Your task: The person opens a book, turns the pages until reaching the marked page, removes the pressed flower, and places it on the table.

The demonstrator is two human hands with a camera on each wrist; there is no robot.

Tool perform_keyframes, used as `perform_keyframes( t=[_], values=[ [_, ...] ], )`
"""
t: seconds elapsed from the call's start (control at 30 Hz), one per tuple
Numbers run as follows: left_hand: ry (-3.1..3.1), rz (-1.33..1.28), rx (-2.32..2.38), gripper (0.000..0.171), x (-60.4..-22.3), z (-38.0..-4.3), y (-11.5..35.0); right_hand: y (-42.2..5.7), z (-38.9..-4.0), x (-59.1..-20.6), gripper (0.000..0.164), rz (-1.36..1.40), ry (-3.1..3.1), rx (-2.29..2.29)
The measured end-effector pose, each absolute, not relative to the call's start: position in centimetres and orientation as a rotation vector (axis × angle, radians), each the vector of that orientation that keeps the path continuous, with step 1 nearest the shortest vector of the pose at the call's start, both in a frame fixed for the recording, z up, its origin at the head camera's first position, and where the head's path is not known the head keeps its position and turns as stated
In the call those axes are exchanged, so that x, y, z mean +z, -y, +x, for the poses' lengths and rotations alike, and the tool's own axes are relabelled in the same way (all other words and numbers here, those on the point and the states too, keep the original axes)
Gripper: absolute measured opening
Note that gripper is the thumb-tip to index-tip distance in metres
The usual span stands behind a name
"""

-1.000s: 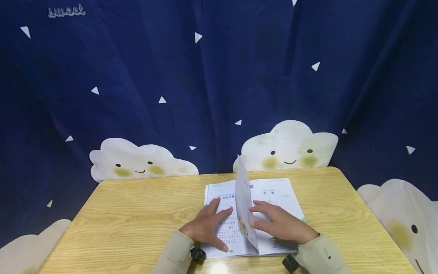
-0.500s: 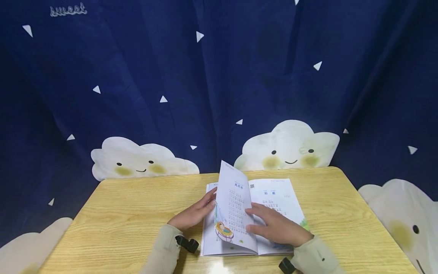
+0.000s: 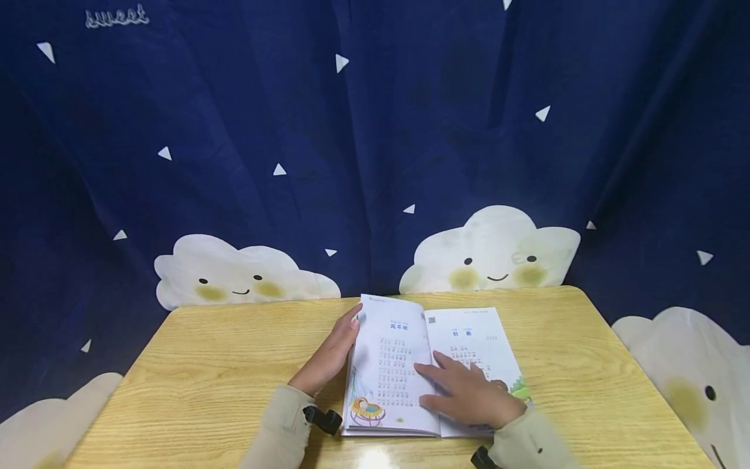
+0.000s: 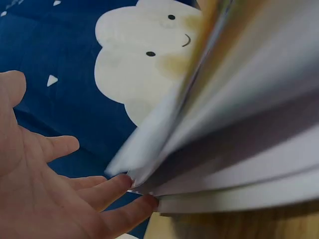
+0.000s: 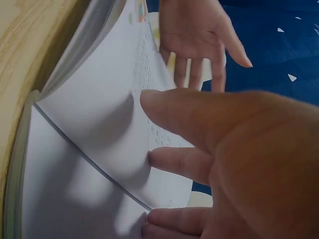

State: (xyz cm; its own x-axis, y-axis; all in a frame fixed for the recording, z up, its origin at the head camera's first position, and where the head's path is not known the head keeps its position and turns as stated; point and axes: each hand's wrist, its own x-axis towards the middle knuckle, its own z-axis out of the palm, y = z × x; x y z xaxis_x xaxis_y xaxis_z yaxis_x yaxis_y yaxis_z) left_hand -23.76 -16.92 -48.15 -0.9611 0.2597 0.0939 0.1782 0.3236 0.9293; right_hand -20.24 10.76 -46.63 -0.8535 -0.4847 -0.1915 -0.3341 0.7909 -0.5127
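Observation:
An open book (image 3: 404,312) with printed text lies on the table, its left page showing a picture of a baby in a cradle. My left hand (image 3: 331,348) is at the book's left edge, fingers extended. In the left wrist view the fingertips (image 4: 144,201) touch the page edges, and several leaves stand fanned apart. My right hand (image 3: 469,391) lies over the inner part of the book near the spine, fingers spread. Fingertips (image 5: 158,158) touch the left page in the right wrist view. Part of the right page is hidden beneath this hand.
The light wooden table (image 3: 234,365) extends on both sides of the book. Behind it hangs a dark blue curtain (image 3: 263,130) with white triangles and smiling clouds. A black wrist strap (image 3: 322,420) sits on the left sleeve.
The upright leaf has swung left and come down over the left side of the book. My left hand has moved from on top of the left page to its outer edge.

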Motion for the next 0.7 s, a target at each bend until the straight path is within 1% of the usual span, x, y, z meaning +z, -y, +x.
perform_keyframes(
  t=[0.07, 0.17, 0.43, 0.6, 0.7],
  values=[
    [-2.577, 0.42, 1.703, 0.052, -48.0, -23.6, 16.7, -10.7, -20.2, -46.8, 0.056, -0.658, -2.675, -0.666],
    [-2.685, 0.473, 1.612, 0.053, -47.7, -23.4, 16.3, -10.6, -20.2, -47.0, 0.055, -0.681, -2.689, -0.642],
    [-2.814, 0.62, 1.24, 0.078, -47.7, -22.6, 15.8, -10.4, -20.0, -47.5, 0.052, -0.705, -2.75, -0.576],
    [-2.784, 0.799, 1.055, 0.082, -47.9, -22.3, 15.1, -10.2, -19.8, -47.6, 0.051, -0.73, -2.784, -0.56],
    [-2.753, 0.844, 0.967, 0.085, -48.3, -22.2, 14.9, -10.1, -19.6, -47.4, 0.05, -0.737, -2.8, -0.558]
  ],
)
